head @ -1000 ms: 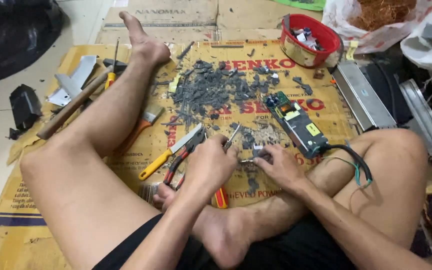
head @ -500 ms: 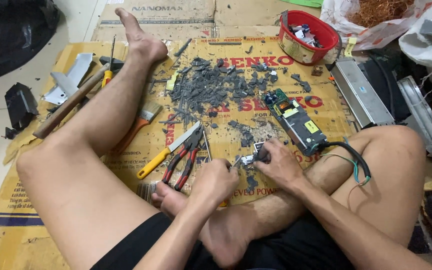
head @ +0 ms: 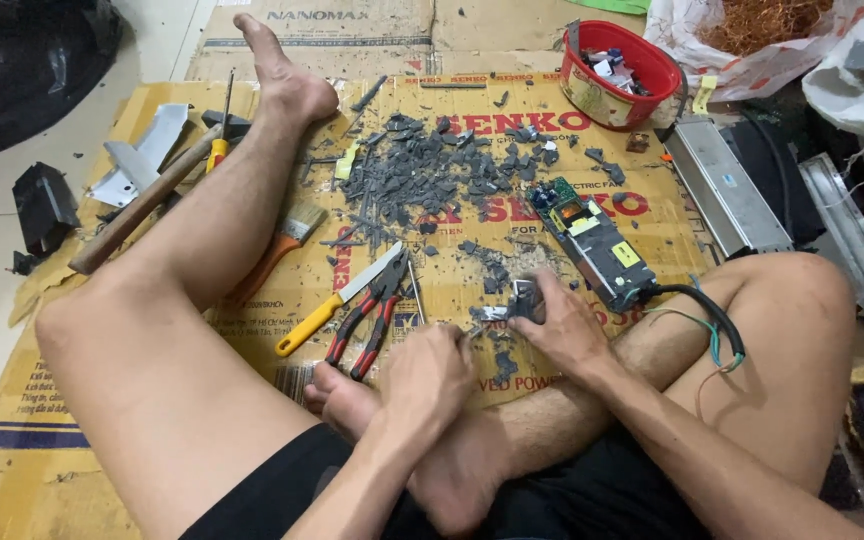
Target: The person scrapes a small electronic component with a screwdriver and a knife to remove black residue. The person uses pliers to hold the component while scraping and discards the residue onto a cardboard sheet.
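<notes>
Right hand (head: 564,325) pinches a small grey part (head: 525,298); left hand (head: 430,372) fisted beside red-handled pliers (head: 370,320).

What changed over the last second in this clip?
The left hand drew back from the pliers toward the body, closed in a loose fist. The right hand kept gripping the small grey part. Pliers, knife and circuit board stayed put.

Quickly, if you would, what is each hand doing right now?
Left hand: curled shut; what it holds cannot be told.
Right hand: closed on a small grey part.
</notes>
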